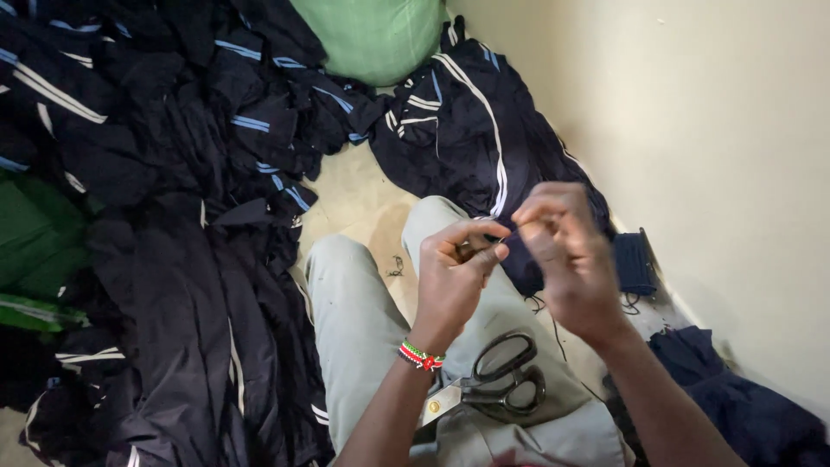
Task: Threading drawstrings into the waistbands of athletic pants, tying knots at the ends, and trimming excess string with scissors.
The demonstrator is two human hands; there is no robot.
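My left hand point(454, 275) and my right hand point(566, 251) are raised together above my lap, fingertips pinched close to each other. Something very small, perhaps a thread or needle, sits between them; I cannot tell exactly what. A beaded bracelet point(421, 356) circles my left wrist. Black-handled scissors point(501, 382) lie on my right thigh, just below the hands. My legs wear pale grey-green trousers point(354, 311).
Dark navy garments with white and blue stripes point(173, 173) are heaped at the left and back. Another striped garment point(471, 130) lies by the cream wall point(709, 156). A green sack point(372, 35) stands at the back; dark cloth point(752, 415) lies at right.
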